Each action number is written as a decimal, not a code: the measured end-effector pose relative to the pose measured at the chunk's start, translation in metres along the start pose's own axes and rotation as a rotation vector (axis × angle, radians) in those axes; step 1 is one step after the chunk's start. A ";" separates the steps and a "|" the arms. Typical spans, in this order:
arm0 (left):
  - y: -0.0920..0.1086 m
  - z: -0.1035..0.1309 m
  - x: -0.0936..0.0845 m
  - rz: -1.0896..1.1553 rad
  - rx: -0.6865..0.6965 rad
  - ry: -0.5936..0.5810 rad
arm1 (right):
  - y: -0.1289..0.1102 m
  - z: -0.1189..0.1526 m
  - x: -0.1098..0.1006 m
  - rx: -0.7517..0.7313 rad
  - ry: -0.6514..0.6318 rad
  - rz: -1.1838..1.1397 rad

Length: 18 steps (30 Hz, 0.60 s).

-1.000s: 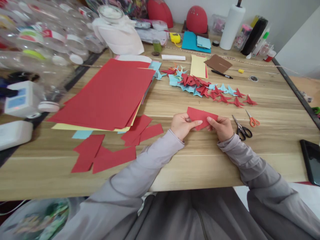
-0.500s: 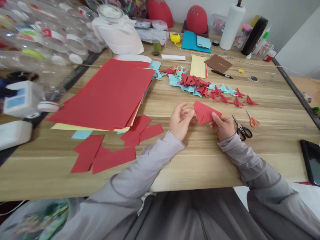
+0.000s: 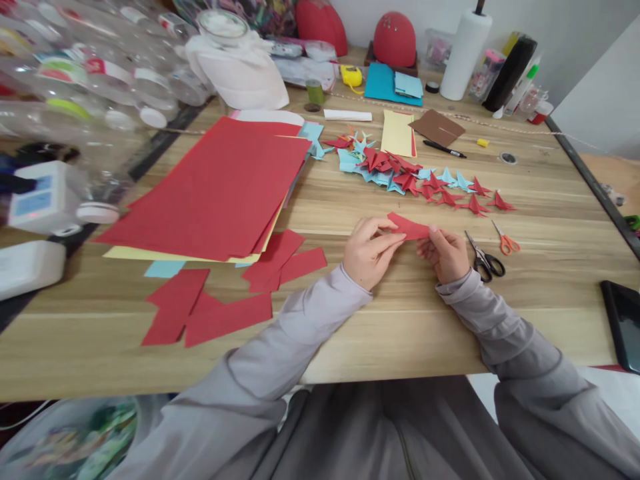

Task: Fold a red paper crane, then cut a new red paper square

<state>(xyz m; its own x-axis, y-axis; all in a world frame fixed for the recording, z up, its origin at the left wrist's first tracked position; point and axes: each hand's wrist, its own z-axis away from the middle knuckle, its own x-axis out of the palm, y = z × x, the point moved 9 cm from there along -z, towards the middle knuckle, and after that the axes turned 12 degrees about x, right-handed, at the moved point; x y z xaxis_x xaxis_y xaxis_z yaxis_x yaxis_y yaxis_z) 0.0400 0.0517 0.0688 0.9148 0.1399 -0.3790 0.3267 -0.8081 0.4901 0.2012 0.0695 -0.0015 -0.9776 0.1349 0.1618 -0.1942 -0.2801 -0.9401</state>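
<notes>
A small folded piece of red paper (image 3: 411, 227) is held between my two hands above the table. My left hand (image 3: 371, 250) pinches its left end between thumb and fingers, partly covering it. At its right end, the thumb and fingers of my right hand (image 3: 445, 253) are closed on the paper. Beyond the hands lie several red and light blue folded paper cranes (image 3: 390, 167) in a pile and loose rows. Black-handled scissors (image 3: 486, 262) rest just right of my right hand, with small orange scissors (image 3: 507, 241) beside them.
Large red sheets (image 3: 220, 187) are stacked on the left, with cut red strips (image 3: 230, 319) in front. Plastic bottles (image 3: 105, 73) crowd the far left. A black pen (image 3: 444, 149) and yellow paper (image 3: 397, 133) lie behind the cranes. A phone (image 3: 623, 320) sits at the right edge.
My left hand has closed onto the left end of the red paper, which was held by the right hand alone. The paper is now folded over and looks narrower.
</notes>
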 end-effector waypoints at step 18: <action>0.011 -0.003 0.008 0.060 0.125 -0.062 | -0.055 0.057 0.028 -0.905 0.140 0.815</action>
<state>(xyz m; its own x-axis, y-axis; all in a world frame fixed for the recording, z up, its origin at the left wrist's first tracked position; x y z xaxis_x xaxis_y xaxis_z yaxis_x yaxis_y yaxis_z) 0.0517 0.0454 0.0739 0.9142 0.0567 -0.4014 0.2360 -0.8794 0.4134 0.1799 0.0344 0.0715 -0.7588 0.3456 -0.5521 0.6511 0.4235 -0.6298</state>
